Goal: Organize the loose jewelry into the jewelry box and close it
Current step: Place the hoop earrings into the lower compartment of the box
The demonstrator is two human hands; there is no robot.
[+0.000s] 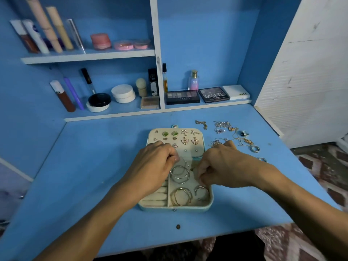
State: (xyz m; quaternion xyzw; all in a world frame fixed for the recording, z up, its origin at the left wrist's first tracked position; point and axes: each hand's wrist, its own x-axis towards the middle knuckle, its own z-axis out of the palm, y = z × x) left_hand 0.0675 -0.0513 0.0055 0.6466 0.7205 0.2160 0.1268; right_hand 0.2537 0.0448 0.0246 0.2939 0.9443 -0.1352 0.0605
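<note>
Pinches, with the curled fingers of the left hand (154, 166), the top of a set of silver hoops (179, 173) over the middle of the open jewelry box (211, 201). Curls the right hand (224, 166) just beside it, fingertips bunched down over the box's right side; cannot tell whether anything small sits between them. Holds the two hands close together but not touching, both above the box.

Under the hands, in the wide right compartment: gold bangles (181, 197) at the near edge, a silver cuff (201, 192) just beside them to the right. In the narrow left part: cream ring rolls (156, 196), partly hidden by the left wrist. Beyond the knuckles, the lid (202, 146) laid back flat, its cream panel studded with earrings: a green pair (170, 133), two star-shaped ones (189, 132), two butterfly drops (190, 141) and some small studs.

Sits in the middle of the blue desk (94, 166), long axis running straight away from the person, lid end far, tray end near, a snap tab (175, 126) at the far edge.

To the right of the lid, loose on the desk: a tangle of chains (224, 126), a ring (243, 133) and a few more small pieces. Farther back, shelves with makeup palettes (182, 97), tubes and jars.
</note>
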